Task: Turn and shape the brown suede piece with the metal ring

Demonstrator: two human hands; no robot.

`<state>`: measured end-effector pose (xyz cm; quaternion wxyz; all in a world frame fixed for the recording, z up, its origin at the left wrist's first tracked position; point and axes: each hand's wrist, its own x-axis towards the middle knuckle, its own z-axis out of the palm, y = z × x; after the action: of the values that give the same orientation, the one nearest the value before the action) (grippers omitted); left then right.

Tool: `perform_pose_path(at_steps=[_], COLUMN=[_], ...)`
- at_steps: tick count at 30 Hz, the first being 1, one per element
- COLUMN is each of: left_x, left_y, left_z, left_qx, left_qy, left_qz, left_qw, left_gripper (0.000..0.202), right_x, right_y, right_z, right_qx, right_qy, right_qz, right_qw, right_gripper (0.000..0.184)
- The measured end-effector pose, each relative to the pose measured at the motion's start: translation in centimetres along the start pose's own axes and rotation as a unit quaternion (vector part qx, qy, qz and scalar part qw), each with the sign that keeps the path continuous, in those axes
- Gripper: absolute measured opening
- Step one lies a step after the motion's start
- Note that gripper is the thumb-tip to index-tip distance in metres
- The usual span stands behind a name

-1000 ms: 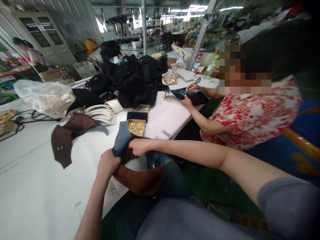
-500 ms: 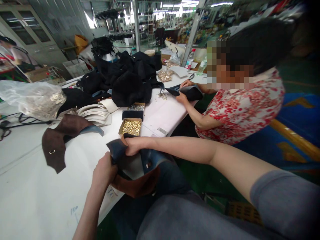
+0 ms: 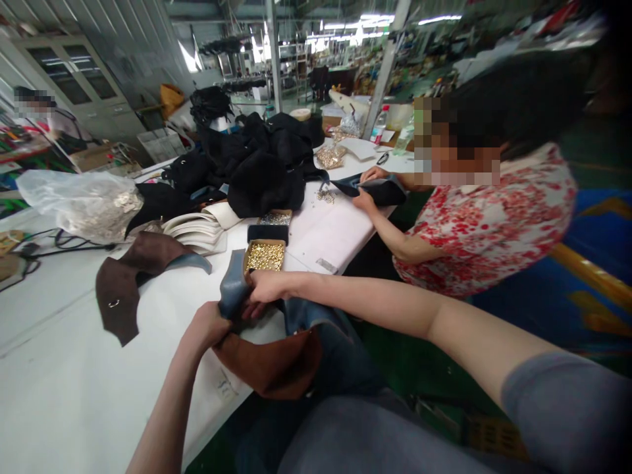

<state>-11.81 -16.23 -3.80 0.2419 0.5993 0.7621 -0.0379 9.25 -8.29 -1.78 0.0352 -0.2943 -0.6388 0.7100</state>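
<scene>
Your left hand (image 3: 210, 324) is closed on the near edge of the leather piece (image 3: 276, 359), thumb on top. Your right hand (image 3: 264, 286) pinches the blue-grey flap (image 3: 232, 289) of that same piece just ahead of it. The two hands sit close together, almost touching, at the near edge of the bench (image 3: 59, 382).

Change since half a second ago: then the flap was pulled down and open, showing a pale gap and a small metal fitting on the blue side. Now the flap stands up again between your hands, and the fitting is hidden behind your right forearm. Your right hand has moved a little up toward the box of gold studs (image 3: 265, 255) and lies just beside its near wall. The reading, as a judgement only: you are turning and refolding the piece to get at one spot, with the studs within easy reach.

The brown part of the leather piece hangs off the bench edge over your lap.

Also there:
- A second brown cut piece (image 3: 123, 286) lies flat to the left, apart from your hands.
- A clear bag of silver hardware (image 3: 86, 201) sits farther left.
- A heap of black material (image 3: 261, 164) lies behind the stud box.
- A co-worker (image 3: 488, 217) across the corner has both hands on a dark piece (image 3: 378, 189).
</scene>
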Motion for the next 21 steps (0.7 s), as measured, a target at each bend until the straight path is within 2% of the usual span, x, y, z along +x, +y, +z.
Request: perform_pose_path(at_steps=[3,6,9,13,15,18,21], left_x=[0.6,1.1,1.5,1.6,1.5,1.2,0.9], left_y=[-0.1,-0.2,-0.3,-0.4,-0.4,-0.5,-0.4], left_z=[0.3,0.5,0.4,0.3,0.3,0.4,0.6], left_qx=[0.009,0.009,0.002,-0.009,-0.018,-0.031,-0.038], left_qy=[0.005,0.006,0.004,-0.004,-0.010,-0.017,-0.030], left_qz=[-0.009,-0.016,-0.025,-0.028,-0.022,-0.007,0.022], left_qw=[1.000,1.000,1.000,1.000,1.000,0.999,0.999], left_gripper=[0.028,0.027,0.026,0.022,0.020,0.021,0.019], right_x=[-0.5,-0.7,-0.9,-1.2,-1.2,-1.4,-1.8], right_y=[-0.1,0.1,0.4,0.8,1.0,1.3,1.2], right_z=[0.0,-0.3,-0.4,-0.2,-0.4,-1.1,-1.9], right_qx=[0.116,0.129,0.110,0.049,0.007,-0.084,-0.216], right_qy=[-0.010,-0.011,-0.016,-0.040,-0.035,-0.003,0.009], right_qz=[0.051,0.082,0.080,0.076,0.058,0.000,-0.082], right_qw=[0.992,0.988,0.991,0.995,0.998,0.996,0.973], right_gripper=[0.022,0.030,0.026,0.015,0.019,0.030,0.038])
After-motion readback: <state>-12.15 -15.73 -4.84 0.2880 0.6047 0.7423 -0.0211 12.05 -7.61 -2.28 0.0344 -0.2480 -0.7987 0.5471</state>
